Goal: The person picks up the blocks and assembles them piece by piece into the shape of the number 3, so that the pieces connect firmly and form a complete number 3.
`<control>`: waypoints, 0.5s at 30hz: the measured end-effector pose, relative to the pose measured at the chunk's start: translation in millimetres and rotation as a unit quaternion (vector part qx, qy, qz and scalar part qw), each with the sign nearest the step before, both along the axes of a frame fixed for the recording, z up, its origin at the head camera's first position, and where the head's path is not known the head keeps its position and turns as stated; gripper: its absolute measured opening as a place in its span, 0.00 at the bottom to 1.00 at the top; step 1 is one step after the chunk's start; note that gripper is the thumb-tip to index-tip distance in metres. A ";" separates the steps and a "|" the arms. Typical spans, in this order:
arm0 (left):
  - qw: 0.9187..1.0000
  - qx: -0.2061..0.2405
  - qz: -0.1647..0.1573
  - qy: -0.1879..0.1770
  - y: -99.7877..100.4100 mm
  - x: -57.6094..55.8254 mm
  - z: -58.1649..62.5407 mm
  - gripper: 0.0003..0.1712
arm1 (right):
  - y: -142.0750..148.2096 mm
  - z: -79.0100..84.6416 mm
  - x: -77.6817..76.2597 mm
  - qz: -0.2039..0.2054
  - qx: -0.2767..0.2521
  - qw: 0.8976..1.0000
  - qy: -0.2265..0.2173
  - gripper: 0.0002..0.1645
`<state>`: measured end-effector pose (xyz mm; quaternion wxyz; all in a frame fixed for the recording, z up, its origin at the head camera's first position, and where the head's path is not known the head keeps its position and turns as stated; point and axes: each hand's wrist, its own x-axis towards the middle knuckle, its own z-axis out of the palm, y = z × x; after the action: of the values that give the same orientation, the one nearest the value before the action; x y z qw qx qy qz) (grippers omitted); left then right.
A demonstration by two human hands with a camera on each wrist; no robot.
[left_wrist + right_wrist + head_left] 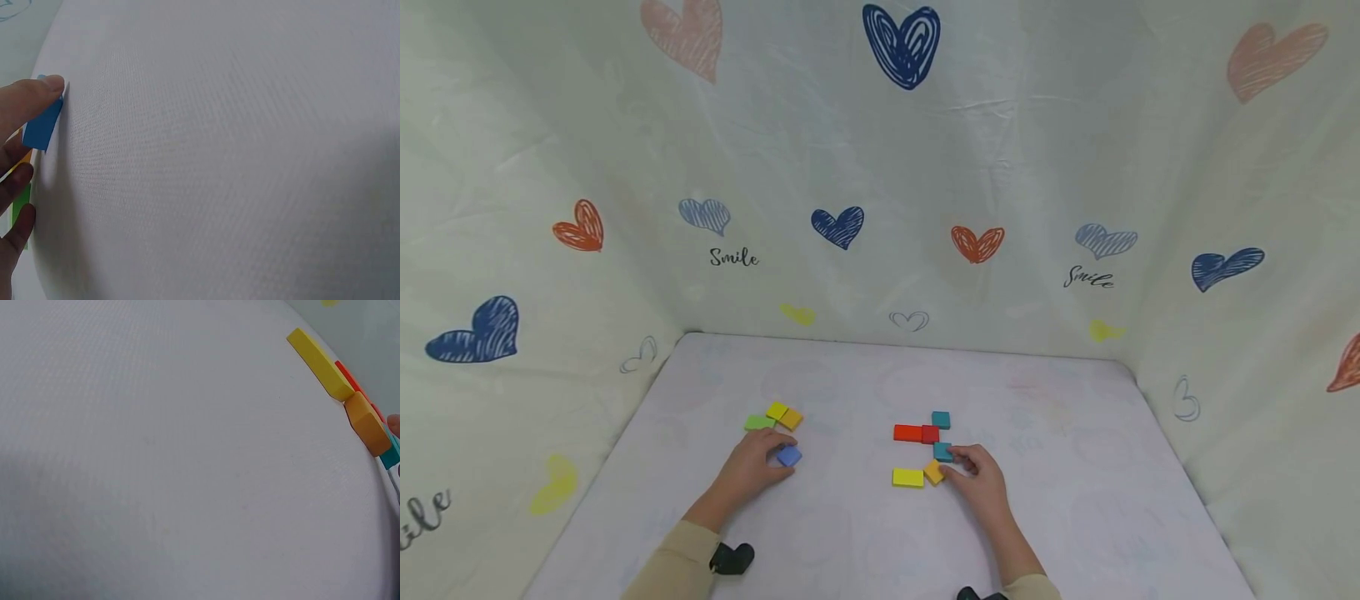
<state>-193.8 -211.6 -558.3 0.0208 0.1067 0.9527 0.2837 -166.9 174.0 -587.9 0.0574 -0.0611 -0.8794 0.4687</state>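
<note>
Blue block [789, 456] and long yellow block [907, 477] lie at the near side of the two groups on the white counter [850, 542]. The left hand [760, 460] has its thumb and index finger clamped on the blue block, the other fingers loosely bent. An orange block [933, 472], turned at an angle, touches the long yellow block's right end. Beside it, the right hand [985, 483] has a fingertip against the near teal block [942, 452] and its thumb close to the orange block; I cannot tell whether the fingers grip either one. Just beyond, a long red block [907, 432] and a square red block [930, 434] meet end to end, with the far teal block [941, 420] behind the square one. Past the left hand sit a green block [759, 422], an amber block [791, 418] and a small yellow block [777, 410], close together. Behind the counter hangs a pale curtain [1030, 150] printed with hearts.
</note>
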 end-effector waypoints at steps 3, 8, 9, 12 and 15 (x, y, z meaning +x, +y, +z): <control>1.000 0.001 0.003 -0.002 1.1 0.0 0.7 0.22 | -0.4 0.5 0.4 -0.001 0.001 1.000 0.002 0.17; 1.000 0.013 0.008 -0.002 4.4 -0.2 -1.7 0.22 | -0.7 1.2 0.6 0.001 0.003 1.000 0.005 0.18; 1.000 0.017 0.009 -0.002 5.5 -0.3 -2.8 0.22 | -0.6 1.0 0.4 0.002 0.005 1.000 0.006 0.18; 0.999 0.035 0.004 0.001 10.2 -0.6 -5.4 0.22 | -0.1 1.1 0.2 0.001 0.003 1.000 0.003 0.18; 0.999 0.050 -0.004 0.005 16.6 -0.4 -6.8 0.21 | 0.3 1.0 -0.1 0.005 0.006 1.000 0.003 0.18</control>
<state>-194.2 -195.0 -565.1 0.0122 0.1132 0.9370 0.3303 -167.0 174.3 -586.9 0.0587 -0.0551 -0.8823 0.4638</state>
